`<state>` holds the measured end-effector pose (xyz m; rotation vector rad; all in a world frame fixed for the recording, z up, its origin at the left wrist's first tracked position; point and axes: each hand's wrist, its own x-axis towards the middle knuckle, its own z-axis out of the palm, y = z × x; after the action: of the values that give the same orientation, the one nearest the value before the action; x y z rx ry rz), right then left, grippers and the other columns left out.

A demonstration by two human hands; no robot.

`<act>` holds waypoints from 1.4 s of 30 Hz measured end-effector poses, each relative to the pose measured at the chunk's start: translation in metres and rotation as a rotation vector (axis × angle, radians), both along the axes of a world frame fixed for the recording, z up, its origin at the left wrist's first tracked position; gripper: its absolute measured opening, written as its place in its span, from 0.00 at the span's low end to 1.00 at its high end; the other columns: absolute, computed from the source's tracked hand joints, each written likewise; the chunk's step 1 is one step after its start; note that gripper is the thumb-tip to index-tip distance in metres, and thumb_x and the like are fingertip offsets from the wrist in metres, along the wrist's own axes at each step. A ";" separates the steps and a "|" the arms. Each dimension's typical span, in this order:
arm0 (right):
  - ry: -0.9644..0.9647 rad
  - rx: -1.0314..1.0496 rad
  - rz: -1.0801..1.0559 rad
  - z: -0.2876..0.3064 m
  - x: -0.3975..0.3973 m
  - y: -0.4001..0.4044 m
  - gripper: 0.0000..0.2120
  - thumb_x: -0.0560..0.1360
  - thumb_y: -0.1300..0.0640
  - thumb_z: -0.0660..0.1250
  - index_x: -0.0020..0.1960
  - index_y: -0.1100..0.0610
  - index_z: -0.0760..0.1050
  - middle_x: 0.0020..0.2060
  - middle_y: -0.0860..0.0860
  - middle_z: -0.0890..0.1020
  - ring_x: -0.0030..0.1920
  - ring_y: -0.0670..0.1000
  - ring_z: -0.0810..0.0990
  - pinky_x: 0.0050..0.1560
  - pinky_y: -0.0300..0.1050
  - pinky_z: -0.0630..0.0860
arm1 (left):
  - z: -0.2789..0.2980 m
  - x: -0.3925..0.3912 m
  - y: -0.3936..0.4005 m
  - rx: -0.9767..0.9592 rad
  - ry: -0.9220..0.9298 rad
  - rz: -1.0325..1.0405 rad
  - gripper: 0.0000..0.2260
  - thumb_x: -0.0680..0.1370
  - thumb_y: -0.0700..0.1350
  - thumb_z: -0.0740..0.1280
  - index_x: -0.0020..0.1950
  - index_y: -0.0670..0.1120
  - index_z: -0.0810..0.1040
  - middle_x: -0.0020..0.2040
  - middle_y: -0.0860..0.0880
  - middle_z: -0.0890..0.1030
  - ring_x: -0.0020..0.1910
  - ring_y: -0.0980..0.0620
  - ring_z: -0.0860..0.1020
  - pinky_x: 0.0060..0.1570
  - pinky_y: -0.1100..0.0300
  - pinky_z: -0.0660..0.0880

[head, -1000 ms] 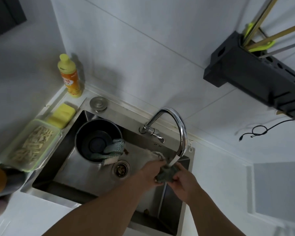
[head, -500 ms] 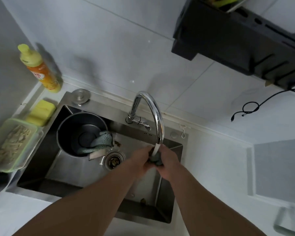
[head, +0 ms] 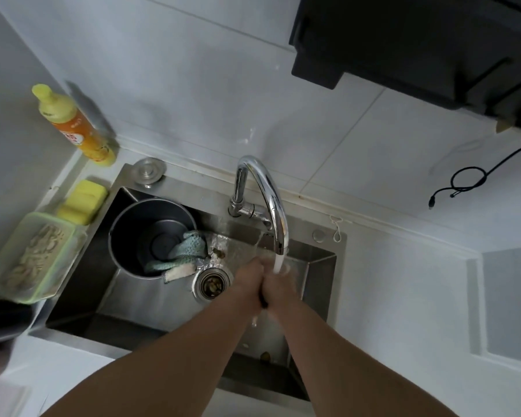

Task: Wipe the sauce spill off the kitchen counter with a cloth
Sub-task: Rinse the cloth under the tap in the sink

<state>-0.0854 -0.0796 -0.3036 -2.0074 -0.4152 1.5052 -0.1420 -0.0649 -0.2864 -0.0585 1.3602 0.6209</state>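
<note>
Head view looks down into a steel sink (head: 169, 308) at the centre of the frame; both forearms reach up from the bottom edge and meet under the tap (head: 268, 191), where water runs from the spout onto the hands. Left hand (head: 247, 281) and right hand (head: 280, 287) are pressed close together, fingers curled inward; only a dark sliver of cloth (head: 263, 300) shows between them, so it seems squeezed in both fists, probably to rinse or wet it where the runoff falls straight into the basin rather than on the counter (head: 388, 311). No sauce spill shows anywhere in view, so I cannot say where it lies; judging by this, the wiping itself is not in hand now, only the care of the cloth.

Left of the hands a metal pot (head: 139, 233) stands in the basin with a pale blue rag (head: 187, 251) draped over its rim, just above the drain (head: 212, 284); on the ledge at the left sit a yellow sponge (head: 83, 200), an orange bottle (head: 76, 127) in the corner, and a green-lidded box (head: 36, 257) close to the sink, within easy reach for washing up. A black rack (head: 418, 46) hangs at the upper right; a black cable (head: 469, 179) lies on the counter below it.
</note>
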 end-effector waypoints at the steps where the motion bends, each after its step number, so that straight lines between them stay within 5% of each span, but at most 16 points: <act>1: 0.008 -0.036 -0.020 -0.004 -0.002 0.004 0.12 0.80 0.50 0.68 0.54 0.57 0.83 0.44 0.57 0.86 0.48 0.59 0.86 0.44 0.52 0.85 | 0.000 -0.001 -0.002 -0.007 -0.021 0.017 0.14 0.80 0.45 0.66 0.59 0.37 0.83 0.58 0.35 0.84 0.58 0.35 0.83 0.62 0.40 0.79; 3: 0.055 -0.152 -0.039 -0.011 -0.003 0.009 0.19 0.81 0.42 0.66 0.55 0.59 0.79 0.49 0.59 0.84 0.51 0.60 0.84 0.47 0.53 0.85 | -0.001 -0.003 -0.005 0.005 -0.059 0.061 0.14 0.80 0.49 0.69 0.57 0.40 0.84 0.55 0.38 0.86 0.53 0.38 0.85 0.56 0.42 0.82; 4: 0.123 -0.246 -0.021 -0.014 -0.003 0.012 0.25 0.80 0.37 0.66 0.59 0.59 0.77 0.56 0.60 0.83 0.58 0.61 0.82 0.57 0.56 0.83 | -0.001 -0.003 -0.007 0.017 -0.062 0.091 0.15 0.80 0.51 0.70 0.57 0.41 0.84 0.53 0.39 0.87 0.52 0.39 0.86 0.55 0.42 0.82; 7: 0.261 -0.354 -0.003 -0.021 0.003 0.017 0.37 0.75 0.31 0.66 0.68 0.60 0.74 0.69 0.63 0.76 0.71 0.63 0.75 0.75 0.61 0.70 | 0.003 -0.002 -0.014 0.067 -0.141 0.112 0.19 0.83 0.57 0.64 0.62 0.44 0.82 0.55 0.42 0.86 0.57 0.42 0.84 0.64 0.43 0.78; 10: 0.104 -0.291 -0.114 -0.015 0.020 0.034 0.21 0.83 0.42 0.60 0.49 0.59 0.78 0.52 0.64 0.86 0.56 0.64 0.83 0.58 0.60 0.81 | 0.000 0.000 -0.022 0.186 -0.146 -0.103 0.15 0.85 0.51 0.60 0.64 0.48 0.83 0.59 0.48 0.86 0.62 0.49 0.82 0.68 0.48 0.75; 13: 0.290 -0.313 -0.318 -0.014 0.043 0.032 0.23 0.85 0.47 0.54 0.55 0.62 0.81 0.46 0.62 0.86 0.49 0.62 0.84 0.46 0.53 0.81 | -0.010 -0.004 -0.023 0.226 0.067 -0.269 0.12 0.82 0.39 0.64 0.63 0.46 0.83 0.56 0.44 0.86 0.59 0.45 0.82 0.63 0.50 0.78; 16: 0.506 -0.285 -0.288 -0.002 0.052 0.010 0.22 0.85 0.54 0.56 0.64 0.68 0.81 0.61 0.66 0.83 0.65 0.66 0.82 0.54 0.57 0.83 | -0.024 -0.011 -0.015 0.198 0.362 -0.365 0.09 0.80 0.41 0.69 0.59 0.46 0.82 0.53 0.41 0.85 0.53 0.42 0.83 0.57 0.49 0.81; 19: 0.553 -0.237 -0.276 0.004 0.065 -0.005 0.15 0.85 0.60 0.61 0.65 0.66 0.80 0.59 0.66 0.84 0.60 0.65 0.85 0.62 0.62 0.82 | -0.028 -0.014 -0.009 0.217 0.488 -0.423 0.09 0.78 0.46 0.72 0.57 0.49 0.83 0.49 0.49 0.86 0.47 0.51 0.83 0.48 0.56 0.81; 23: 0.149 -0.335 0.026 0.010 0.067 -0.013 0.10 0.84 0.52 0.67 0.62 0.55 0.79 0.52 0.58 0.86 0.47 0.59 0.89 0.47 0.58 0.86 | -0.023 -0.009 -0.004 0.218 0.408 -0.393 0.09 0.75 0.47 0.69 0.51 0.45 0.84 0.42 0.46 0.86 0.41 0.46 0.84 0.44 0.51 0.81; 27: -0.203 -0.128 0.418 0.014 0.065 -0.009 0.18 0.83 0.56 0.68 0.72 0.48 0.76 0.67 0.52 0.81 0.62 0.54 0.83 0.59 0.50 0.83 | -0.016 -0.006 -0.003 0.130 0.151 -0.293 0.06 0.78 0.43 0.65 0.42 0.47 0.79 0.28 0.53 0.83 0.27 0.53 0.81 0.27 0.61 0.78; 29: 0.044 -0.050 0.243 0.021 0.065 -0.009 0.13 0.83 0.55 0.67 0.65 0.44 0.82 0.56 0.53 0.87 0.55 0.54 0.86 0.48 0.47 0.85 | -0.015 -0.002 -0.003 0.067 0.035 -0.189 0.09 0.80 0.42 0.64 0.44 0.42 0.82 0.33 0.47 0.84 0.30 0.49 0.82 0.31 0.57 0.79; 33: 0.300 -0.058 0.184 0.029 0.067 -0.013 0.10 0.82 0.51 0.68 0.60 0.49 0.85 0.54 0.56 0.88 0.58 0.60 0.85 0.60 0.55 0.79 | -0.014 -0.006 -0.006 0.123 -0.096 -0.118 0.16 0.81 0.36 0.61 0.41 0.37 0.86 0.40 0.36 0.81 0.35 0.41 0.80 0.38 0.49 0.79; 35: 0.292 -0.069 0.141 0.030 0.069 -0.014 0.10 0.83 0.53 0.68 0.63 0.52 0.82 0.52 0.56 0.88 0.55 0.57 0.87 0.55 0.53 0.82 | -0.012 -0.011 -0.007 0.146 -0.116 -0.129 0.16 0.81 0.37 0.61 0.43 0.37 0.87 0.41 0.37 0.84 0.37 0.41 0.82 0.41 0.47 0.80; 37: 0.203 -0.099 0.047 0.025 0.071 -0.014 0.10 0.84 0.56 0.67 0.64 0.54 0.80 0.51 0.56 0.87 0.51 0.56 0.88 0.47 0.49 0.84 | -0.013 -0.015 -0.006 0.137 -0.012 -0.118 0.13 0.82 0.38 0.62 0.50 0.39 0.87 0.45 0.41 0.87 0.41 0.44 0.86 0.46 0.48 0.83; 40: 0.206 -0.145 -0.142 0.018 0.072 -0.017 0.10 0.84 0.56 0.67 0.63 0.58 0.78 0.55 0.59 0.85 0.55 0.58 0.86 0.61 0.55 0.82 | -0.021 -0.023 -0.004 0.116 0.146 -0.074 0.13 0.83 0.37 0.60 0.54 0.44 0.85 0.45 0.43 0.88 0.44 0.43 0.87 0.42 0.51 0.84; 42: 0.264 -0.127 -0.206 0.018 0.071 -0.018 0.10 0.83 0.55 0.67 0.62 0.59 0.78 0.55 0.60 0.85 0.57 0.58 0.84 0.65 0.56 0.79 | -0.024 -0.036 -0.004 0.167 0.451 -0.339 0.14 0.85 0.38 0.58 0.59 0.43 0.83 0.50 0.44 0.86 0.48 0.45 0.85 0.41 0.60 0.82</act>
<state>-0.0148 -0.0971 -0.2861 -1.8456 -0.0046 1.6691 -0.1781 -0.0687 -0.3100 0.4628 1.6966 0.4715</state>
